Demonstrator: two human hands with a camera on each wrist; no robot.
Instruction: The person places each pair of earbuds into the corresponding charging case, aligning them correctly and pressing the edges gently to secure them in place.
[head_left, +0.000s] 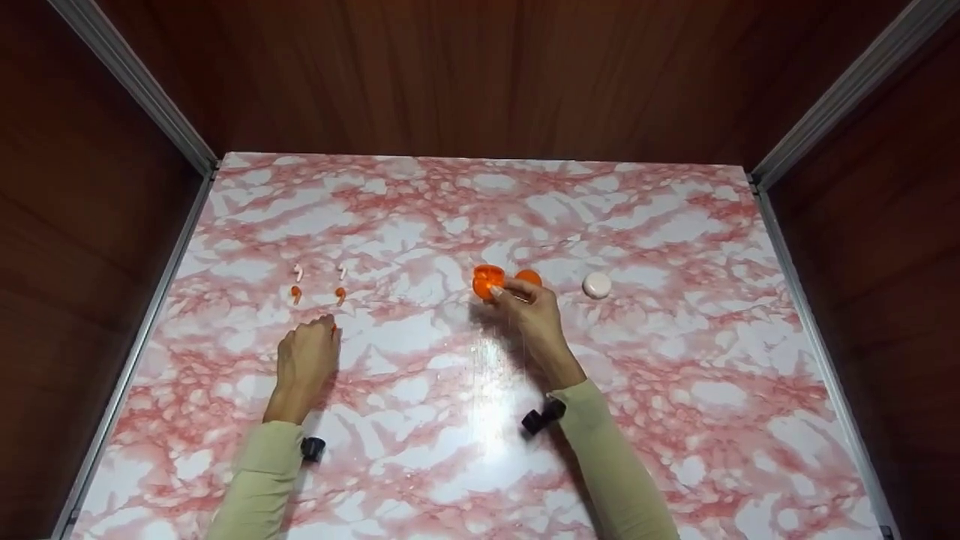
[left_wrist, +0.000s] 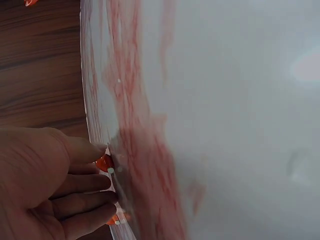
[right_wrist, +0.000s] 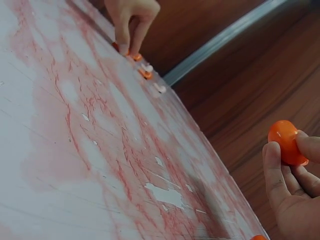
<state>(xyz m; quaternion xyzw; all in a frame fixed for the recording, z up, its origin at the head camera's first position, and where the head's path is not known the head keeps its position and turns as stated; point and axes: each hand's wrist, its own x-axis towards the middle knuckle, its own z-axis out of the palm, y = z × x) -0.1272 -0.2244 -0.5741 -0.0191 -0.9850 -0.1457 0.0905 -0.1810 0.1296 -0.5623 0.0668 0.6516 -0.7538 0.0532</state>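
My right hand [head_left: 534, 319] holds an orange earbud case [head_left: 487, 283] with its lid raised, pinched between thumb and fingers above the table. The right wrist view shows the rounded outside of this case [right_wrist: 286, 142]. Low over the table's left side, my left hand [head_left: 307, 356] pinches an orange earbud [left_wrist: 104, 163] between thumb and index finger. Just beyond that hand lie two orange earbuds [head_left: 340, 295], with two white earbuds [head_left: 298, 272] behind them. A second orange case [head_left: 529, 277] sits partly hidden behind the right hand.
To the right of the right hand lies a closed white case [head_left: 597, 285]. The red-and-white marbled table [head_left: 420, 390] is bordered by dark wooden panels [head_left: 480, 82] at the back and both sides. Metal rails [head_left: 810, 330] run along the side edges.
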